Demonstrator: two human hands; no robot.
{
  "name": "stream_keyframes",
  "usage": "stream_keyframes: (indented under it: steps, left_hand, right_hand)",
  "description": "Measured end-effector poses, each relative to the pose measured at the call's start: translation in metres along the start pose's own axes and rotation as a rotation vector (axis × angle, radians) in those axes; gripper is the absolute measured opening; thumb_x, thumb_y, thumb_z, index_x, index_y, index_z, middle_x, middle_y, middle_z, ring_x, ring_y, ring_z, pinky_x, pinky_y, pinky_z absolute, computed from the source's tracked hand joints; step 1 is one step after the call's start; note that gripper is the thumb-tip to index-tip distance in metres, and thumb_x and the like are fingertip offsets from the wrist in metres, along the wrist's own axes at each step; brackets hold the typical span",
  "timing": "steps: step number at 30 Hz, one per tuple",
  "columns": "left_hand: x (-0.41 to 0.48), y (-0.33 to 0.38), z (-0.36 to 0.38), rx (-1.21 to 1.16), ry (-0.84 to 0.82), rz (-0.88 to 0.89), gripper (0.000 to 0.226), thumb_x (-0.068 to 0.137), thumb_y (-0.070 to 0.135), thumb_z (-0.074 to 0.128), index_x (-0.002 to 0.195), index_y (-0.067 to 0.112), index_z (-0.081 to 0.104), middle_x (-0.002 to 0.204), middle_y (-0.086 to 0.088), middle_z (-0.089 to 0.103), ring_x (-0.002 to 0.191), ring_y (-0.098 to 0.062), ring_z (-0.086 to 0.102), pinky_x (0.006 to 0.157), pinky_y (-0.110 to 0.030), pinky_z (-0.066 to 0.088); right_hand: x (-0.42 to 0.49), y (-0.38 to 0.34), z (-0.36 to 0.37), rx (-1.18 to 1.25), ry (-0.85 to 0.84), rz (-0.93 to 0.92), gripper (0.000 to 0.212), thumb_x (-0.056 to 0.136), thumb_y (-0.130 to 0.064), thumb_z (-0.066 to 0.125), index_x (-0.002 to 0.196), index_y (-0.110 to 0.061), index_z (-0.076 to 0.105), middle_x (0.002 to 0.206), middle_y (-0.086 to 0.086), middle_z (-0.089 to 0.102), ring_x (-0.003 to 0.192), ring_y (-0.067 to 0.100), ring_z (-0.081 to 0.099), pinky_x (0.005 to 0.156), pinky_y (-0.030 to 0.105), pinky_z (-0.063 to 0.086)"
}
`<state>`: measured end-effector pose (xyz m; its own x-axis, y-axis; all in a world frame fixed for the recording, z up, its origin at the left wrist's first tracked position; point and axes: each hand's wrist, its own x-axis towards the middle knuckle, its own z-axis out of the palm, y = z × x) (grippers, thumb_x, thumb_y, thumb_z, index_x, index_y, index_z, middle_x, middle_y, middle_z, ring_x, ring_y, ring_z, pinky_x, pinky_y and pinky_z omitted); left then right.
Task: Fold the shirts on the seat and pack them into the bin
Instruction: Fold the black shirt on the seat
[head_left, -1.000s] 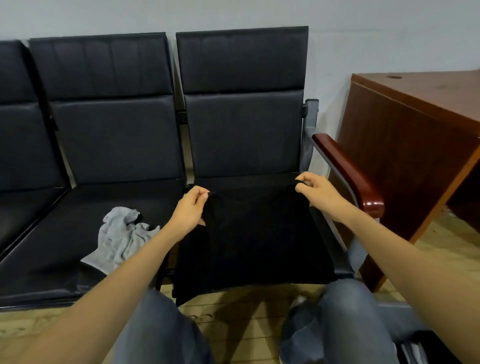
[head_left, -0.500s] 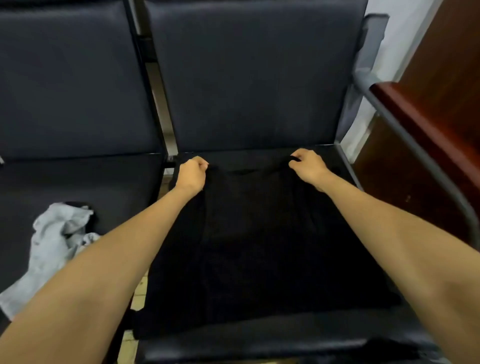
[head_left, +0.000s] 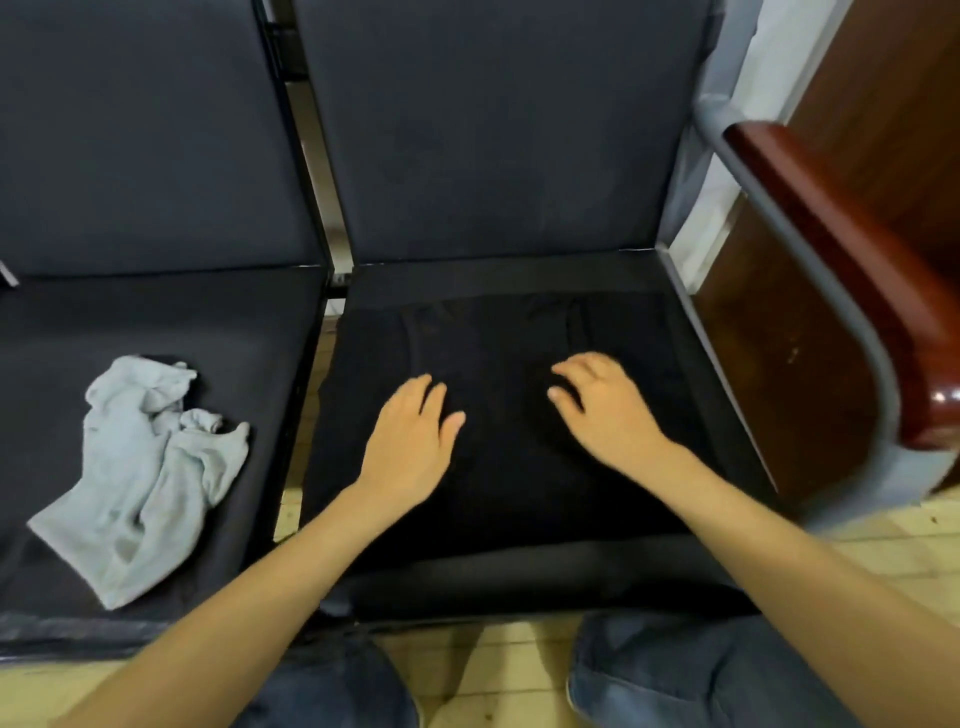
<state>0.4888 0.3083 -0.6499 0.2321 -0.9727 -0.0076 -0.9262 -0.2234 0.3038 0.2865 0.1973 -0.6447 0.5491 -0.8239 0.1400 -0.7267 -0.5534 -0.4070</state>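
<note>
A black shirt (head_left: 498, 332) lies spread flat on the right black seat (head_left: 509, 275), its lower edge hanging over the front. My left hand (head_left: 410, 441) rests palm down on the shirt's middle, fingers straight. My right hand (head_left: 597, 410) lies on the shirt just to the right, fingers spread and slightly bent, holding nothing. A crumpled light grey shirt (head_left: 145, 462) sits on the left seat (head_left: 156, 322). No bin is in view.
A metal armrest with a red-brown wooden top (head_left: 841, 270) borders the right seat. A brown wooden desk (head_left: 883, 104) stands right behind it. My knees in blue jeans (head_left: 701, 670) are over the pale tiled floor in front.
Both hands let go of the shirt's top corners and moved down to its middle, now lying flat. The camera moved closer and lower over the seat.
</note>
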Motion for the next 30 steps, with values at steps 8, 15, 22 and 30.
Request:
stream_keyframes:
  steps: [8,15,22,30]
  left_hand:
    - [-0.03,0.017,0.032,0.185,-0.213,0.006,0.104,0.058,0.07,-0.041,0.149,0.031,-0.009,0.159,0.001,-0.011,0.145,-0.02,-0.016,0.115,-0.045,-0.011]
    - [-0.017,0.022,0.026,0.106,-0.253,0.055,0.062,0.095,0.058,0.004,0.15,0.032,-0.005,0.159,0.004,-0.014,0.143,-0.014,-0.022,0.113,-0.044,-0.017]
    - [-0.046,-0.01,0.019,0.185,-0.198,-0.093,0.104,0.064,0.071,-0.038,0.151,0.029,0.001,0.16,-0.002,0.001,0.147,-0.024,-0.002,0.115,-0.054,0.001]
    - [-0.064,-0.031,0.012,0.068,-0.058,-0.014,0.067,0.094,0.06,0.023,0.137,0.016,0.048,0.138,-0.014,0.051,0.127,-0.033,0.049,0.102,-0.051,0.037]
  right_hand:
    - [-0.073,0.029,-0.006,-0.234,-0.403,0.19,0.058,0.098,-0.058,0.013,0.15,-0.041,-0.007,0.157,-0.021,-0.012,0.145,0.016,-0.02,0.114,0.054,-0.012]
    - [-0.066,0.018,-0.01,-0.278,-0.293,0.249,0.06,0.099,-0.055,0.015,0.152,-0.029,0.011,0.16,-0.008,0.006,0.147,0.018,-0.01,0.113,0.055,-0.011]
    - [-0.043,-0.027,0.027,-0.165,-0.327,0.049,0.066,0.091,-0.063,0.005,0.151,-0.035,-0.001,0.161,-0.009,-0.002,0.146,0.015,-0.017,0.115,0.049,-0.011]
    - [-0.034,-0.027,0.035,-0.277,-0.388,0.081,0.062,0.095,-0.061,0.009,0.151,-0.036,-0.002,0.16,-0.011,-0.007,0.146,0.017,-0.017,0.113,0.054,-0.014]
